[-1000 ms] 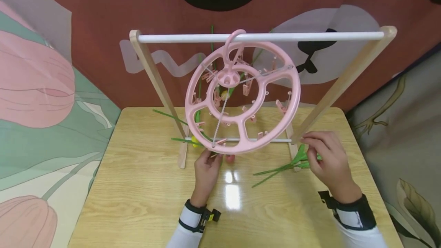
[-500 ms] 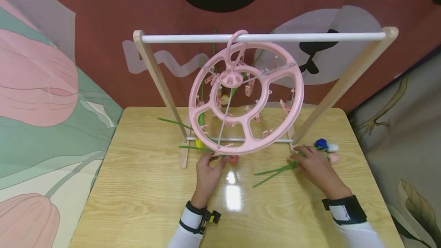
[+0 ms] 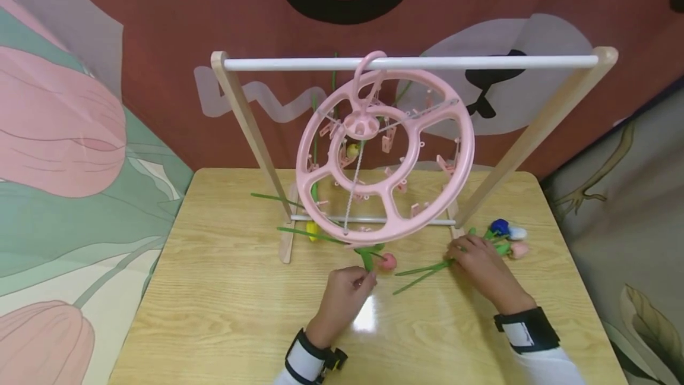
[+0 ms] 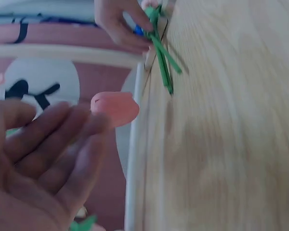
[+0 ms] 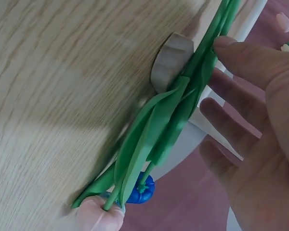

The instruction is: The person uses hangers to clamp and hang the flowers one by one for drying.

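A pink tulip [image 3: 387,262] with green leaves hangs tilted under the front rim of a round pink clip hanger [image 3: 395,212], its stem pointing left. Just below its leaf is my left hand [image 3: 347,296]; in the left wrist view its fingers are loosely bent, with nothing seen between them, and the tulip's bloom [image 4: 116,108] shows beyond the fingertips. At the right, my right hand [image 3: 483,269] pinches the green stems of a bunch of tulips [image 5: 154,125] between thumb and index finger. Its other fingers stay loose. The bunch has blue, white and pink blooms.
The hanger hooks over the white bar [image 3: 481,62] of a wooden stand [image 3: 248,129] on the table [image 3: 214,314]. Pink clips [image 3: 389,138] dangle around its rings. Other tulips hang there, including a yellow bloom [image 3: 312,230] at the left.
My left hand has come away from the hanger's rim, down and towards me; the pink tulip now shows beneath the rim. My right hand has moved down from the stand's right post onto the bunch's stems.
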Motion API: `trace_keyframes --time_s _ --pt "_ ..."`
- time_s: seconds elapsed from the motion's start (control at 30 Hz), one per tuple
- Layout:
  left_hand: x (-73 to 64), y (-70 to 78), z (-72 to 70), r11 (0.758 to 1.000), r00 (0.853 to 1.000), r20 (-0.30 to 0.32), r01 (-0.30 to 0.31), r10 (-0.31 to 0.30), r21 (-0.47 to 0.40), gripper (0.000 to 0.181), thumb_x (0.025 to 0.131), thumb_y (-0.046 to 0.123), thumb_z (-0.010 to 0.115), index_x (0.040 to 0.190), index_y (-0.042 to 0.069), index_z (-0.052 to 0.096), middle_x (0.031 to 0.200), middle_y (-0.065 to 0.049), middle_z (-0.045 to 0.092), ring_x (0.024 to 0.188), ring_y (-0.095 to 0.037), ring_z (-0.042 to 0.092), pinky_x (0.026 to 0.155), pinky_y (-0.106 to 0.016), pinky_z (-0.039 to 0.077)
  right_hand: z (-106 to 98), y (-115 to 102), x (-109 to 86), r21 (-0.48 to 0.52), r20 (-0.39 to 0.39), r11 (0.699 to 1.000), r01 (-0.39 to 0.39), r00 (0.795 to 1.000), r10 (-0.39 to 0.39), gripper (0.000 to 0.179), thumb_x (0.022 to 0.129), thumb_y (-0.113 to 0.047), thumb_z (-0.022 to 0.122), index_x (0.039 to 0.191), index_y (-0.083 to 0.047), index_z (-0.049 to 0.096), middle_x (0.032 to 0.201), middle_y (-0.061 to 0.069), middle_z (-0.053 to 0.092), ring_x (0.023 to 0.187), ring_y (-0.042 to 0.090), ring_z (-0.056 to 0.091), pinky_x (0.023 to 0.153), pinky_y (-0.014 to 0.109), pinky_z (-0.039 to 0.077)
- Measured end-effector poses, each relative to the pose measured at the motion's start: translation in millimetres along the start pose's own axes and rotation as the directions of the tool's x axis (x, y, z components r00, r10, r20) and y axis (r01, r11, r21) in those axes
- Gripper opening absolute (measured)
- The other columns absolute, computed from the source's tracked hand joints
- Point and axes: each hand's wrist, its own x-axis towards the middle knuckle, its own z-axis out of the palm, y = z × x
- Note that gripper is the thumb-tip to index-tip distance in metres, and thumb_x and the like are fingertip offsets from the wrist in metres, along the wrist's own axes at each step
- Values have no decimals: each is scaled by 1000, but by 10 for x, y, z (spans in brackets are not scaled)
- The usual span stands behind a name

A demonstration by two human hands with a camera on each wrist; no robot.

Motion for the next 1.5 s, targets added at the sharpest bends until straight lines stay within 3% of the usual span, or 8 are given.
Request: trace_keyframes --time_s 0.17,0.3,0.57,0.67,0.77,1.2,1.33,1.5 --pt "-8 140 154 998 972 232 -40 26 55 18 96 17 60 107 8 72 96 -8 76 85 -4 68 72 -15 59 10 1 -6 0 -21 1000 6 1000 -6 19 75 -4 79 92 -9 73 99 11 69 100 35 59 89 59 50" --pt "37 249 263 977 948 316 -110 48 181 32 96 22 60 124 6 64 118 -11 70 108 -13 64 89 -26 58 -2 -2 -14 3 -34 1000 15 999 -15 20 74 -2 79 91 -10 72 98 10 70 99 34 60 92 61 49" --pt "167 356 411 809 917 365 -335 161 484 44 90 20 68 128 -1 58 124 -12 66 114 -21 61 99 -30 53 -120 -140 17 -27 -76 995 97 992 -99 26 75 9 72 94 -8 71 95 9 70 98 31 63 101 62 45" --pt "182 359 443 728 915 350 -378 200 572 39 87 14 70 123 0 62 119 -11 68 108 -22 63 95 -28 55 -195 -227 35 -34 -79 993 113 990 -116 27 74 10 73 95 -8 72 94 8 69 96 29 63 101 60 46" --pt "193 356 466 689 917 339 -383 208 615 31 86 6 69 116 1 66 111 -10 70 102 -20 65 89 -26 58 -273 -318 49 -44 -96 989 142 985 -145 27 73 8 74 95 -8 72 93 8 68 92 28 63 91 53 54" --pt "163 434 238 753 958 284 -220 46 620 28 79 -8 71 99 11 75 92 -3 72 84 -13 66 67 -17 60 -433 -649 84 -35 -130 977 212 968 -214 25 76 -6 78 99 -10 72 92 2 70 85 17 64 72 38 60" --pt "131 411 140 774 969 228 -217 96 595 31 77 -13 68 96 11 75 98 -4 72 87 -16 67 65 -20 61 -451 -626 78 -3 -163 975 223 962 -220 24 76 -10 79 99 -10 72 91 1 72 84 17 66 71 36 61" --pt "102 358 2 743 967 149 -256 209 618 42 67 -19 62 91 13 76 91 -1 72 81 -16 65 61 -26 61 -509 -501 58 -24 -191 979 204 960 -205 31 71 -6 81 101 -6 72 94 6 73 90 24 66 78 44 59"
